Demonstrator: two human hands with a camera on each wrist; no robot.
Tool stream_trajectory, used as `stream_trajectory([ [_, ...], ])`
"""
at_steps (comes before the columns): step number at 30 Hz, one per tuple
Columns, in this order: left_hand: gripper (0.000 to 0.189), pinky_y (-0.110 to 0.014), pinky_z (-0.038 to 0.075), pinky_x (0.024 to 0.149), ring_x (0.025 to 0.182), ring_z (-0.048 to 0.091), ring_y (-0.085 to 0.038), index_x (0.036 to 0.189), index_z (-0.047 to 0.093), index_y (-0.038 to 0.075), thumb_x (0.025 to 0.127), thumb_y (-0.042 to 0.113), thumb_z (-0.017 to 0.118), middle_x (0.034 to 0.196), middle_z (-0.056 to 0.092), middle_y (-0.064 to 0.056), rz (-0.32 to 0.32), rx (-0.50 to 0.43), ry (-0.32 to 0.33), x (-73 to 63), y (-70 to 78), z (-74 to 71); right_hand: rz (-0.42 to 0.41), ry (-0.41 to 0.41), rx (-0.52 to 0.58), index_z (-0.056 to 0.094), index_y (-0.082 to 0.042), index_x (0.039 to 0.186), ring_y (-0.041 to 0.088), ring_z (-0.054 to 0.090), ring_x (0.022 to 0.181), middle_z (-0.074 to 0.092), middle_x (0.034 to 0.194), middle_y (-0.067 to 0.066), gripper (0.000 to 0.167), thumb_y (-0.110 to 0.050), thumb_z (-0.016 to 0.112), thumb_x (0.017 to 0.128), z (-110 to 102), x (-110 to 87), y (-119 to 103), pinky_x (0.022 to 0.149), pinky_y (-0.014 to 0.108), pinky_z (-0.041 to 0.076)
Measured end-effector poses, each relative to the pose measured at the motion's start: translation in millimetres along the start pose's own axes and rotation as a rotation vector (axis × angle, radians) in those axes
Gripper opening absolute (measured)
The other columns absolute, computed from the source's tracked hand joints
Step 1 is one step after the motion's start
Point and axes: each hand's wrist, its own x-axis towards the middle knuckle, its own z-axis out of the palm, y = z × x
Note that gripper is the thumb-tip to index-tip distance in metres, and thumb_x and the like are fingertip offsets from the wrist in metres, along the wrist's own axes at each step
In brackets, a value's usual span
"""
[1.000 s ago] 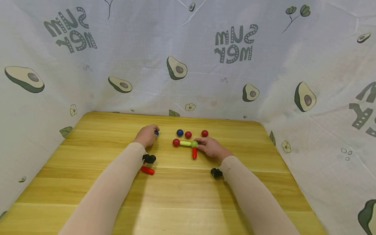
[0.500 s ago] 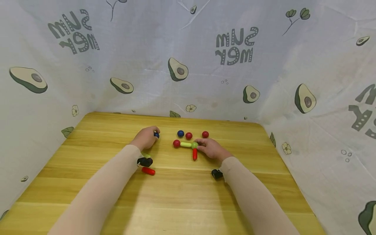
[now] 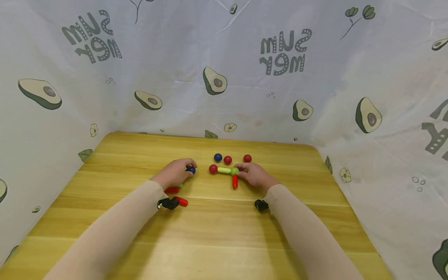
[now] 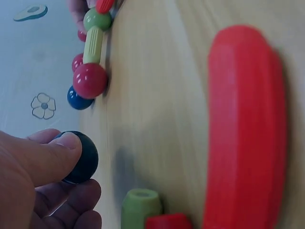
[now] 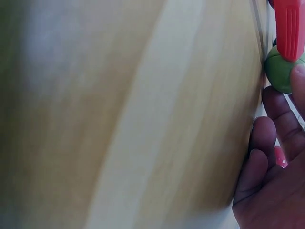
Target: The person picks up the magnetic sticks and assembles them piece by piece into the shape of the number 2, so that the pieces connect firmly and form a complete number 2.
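We pinch a blue ball (image 3: 191, 170) between the thumb and curled fingers of our left hand (image 3: 174, 173), left of the joined pieces. There, our right hand (image 3: 256, 174) has thumb and finger closed on a green ball (image 3: 234, 171), attached to a red rod (image 3: 235, 182) and a yellow-green rod (image 3: 224, 170) ending in a red ball (image 3: 213, 168). More balls (image 3: 228, 160) lie behind on the table (image 3: 217, 237).

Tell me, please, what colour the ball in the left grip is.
The ball is blue, best seen in the head view.
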Motion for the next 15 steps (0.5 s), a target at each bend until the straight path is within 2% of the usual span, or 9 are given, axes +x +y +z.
stream_trajectory([
  [3,0.031,-0.050,0.047,0.113,0.120,0.060,-0.030,0.138,0.064,0.018,0.107,0.019,0.063,0.143,0.064,-0.013,0.020,-0.008,0.001,-3.3,3.2,4.6,-0.002,0.003,-0.013,0.064,-0.018,0.144,0.036,0.055,0.138,0.064,0.145,0.012,0.035,-0.023,0.058,0.110,0.0,0.5,-0.7,0.123,0.056,0.036],
  [8,0.040,-0.051,0.045,0.116,0.129,0.061,-0.029,0.144,0.058,0.015,0.105,0.021,0.066,0.145,0.063,-0.012,0.039,-0.033,-0.008,-10.1,12.2,12.8,0.007,0.012,-0.039,0.063,-0.018,0.146,0.036,0.055,0.138,0.062,0.149,0.012,0.037,-0.025,0.057,0.110,0.3,0.5,-5.1,0.123,0.057,0.036],
  [15,0.035,-0.046,0.050,0.112,0.121,0.064,-0.024,0.135,0.063,0.011,0.103,0.023,0.070,0.135,0.069,-0.010,0.077,0.004,-0.007,-14.4,24.9,26.6,0.018,0.005,-0.022,0.062,-0.017,0.148,0.036,0.055,0.139,0.064,0.146,0.013,0.039,-0.023,0.059,0.109,2.3,1.5,-9.3,0.123,0.056,0.037],
])
